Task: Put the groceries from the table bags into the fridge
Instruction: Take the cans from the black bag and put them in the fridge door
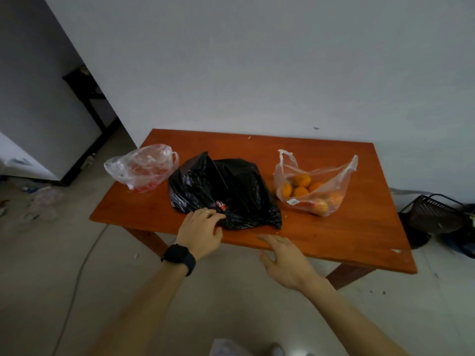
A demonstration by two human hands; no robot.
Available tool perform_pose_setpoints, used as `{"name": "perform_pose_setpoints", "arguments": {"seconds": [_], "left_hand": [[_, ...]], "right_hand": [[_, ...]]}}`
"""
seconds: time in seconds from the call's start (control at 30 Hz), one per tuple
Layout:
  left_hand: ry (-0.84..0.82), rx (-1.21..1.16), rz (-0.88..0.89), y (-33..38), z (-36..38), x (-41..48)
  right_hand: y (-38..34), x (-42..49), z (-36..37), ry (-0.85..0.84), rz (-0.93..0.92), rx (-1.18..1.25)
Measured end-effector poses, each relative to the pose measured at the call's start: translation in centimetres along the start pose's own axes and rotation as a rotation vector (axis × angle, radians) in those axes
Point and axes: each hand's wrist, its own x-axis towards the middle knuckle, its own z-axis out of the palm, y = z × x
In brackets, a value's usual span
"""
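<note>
Three plastic bags lie on a reddish wooden table (347, 227). In the middle sits a black bag (231, 191) with something red and white showing at its front. A clear bag (331, 176) on the right holds several oranges (300, 187). On the left lies a clear, crumpled bag (144, 168) with red print. My left hand (203, 229), with a ring and a black wristwatch, grips the front edge of the black bag. My right hand (285, 260) hovers over the table's front edge with fingers spread, holding nothing.
A white fridge (23, 163) stands at the far left, its door side hidden. Litter and a cable lie on the floor left of the table. A black wire basket (434, 214) sits on the floor to the right. A grey wall runs behind the table.
</note>
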Motion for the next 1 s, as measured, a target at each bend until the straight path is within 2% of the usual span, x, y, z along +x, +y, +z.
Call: {"name": "perform_pose_setpoints", "arguments": {"seconds": [0.2, 0.37, 0.47, 0.53, 0.57, 0.7, 0.8, 0.9, 1.0], "left_hand": [[-0.120, 0.186, 0.115, -3.7, 1.2, 9.4], [-0.240, 0.382, 0.366, -5.9, 2.8, 19.3], [-0.424, 0.541, 0.457, -7.4, 4.1, 24.6], [-0.517, 0.609, 0.464, -9.0, 4.5, 27.6], [-0.529, 0.595, 0.461, -10.0, 4.6, 29.0], [-0.422, 0.440, 0.482, -13.3, 4.2, 34.4], [-0.434, 0.392, 0.502, -14.8, 4.8, 37.3], [-0.452, 0.368, 0.549, -15.3, 6.2, 39.2], [-0.518, 0.308, 0.540, -15.4, 7.5, 41.0]], "right_hand": [[-0.2, 9.0, 2.7, -0.059, 0.097, 0.155], [-0.7, 19.0, 5.3, -0.105, 0.277, 0.332], [-0.1, 24.5, 6.7, -0.242, 0.400, 0.322], [0.6, 26.9, 7.0, -0.313, 0.476, 0.199], [0.9, 27.7, 7.0, -0.285, 0.517, 0.120], [1.0, 30.1, 6.1, 0.035, 0.623, -0.071], [1.3, 31.5, 5.3, 0.172, 0.697, -0.160], [2.7, 32.6, 4.2, 0.177, 0.742, -0.071], [5.0, 33.7, 2.8, 0.069, 0.716, 0.080]]}}
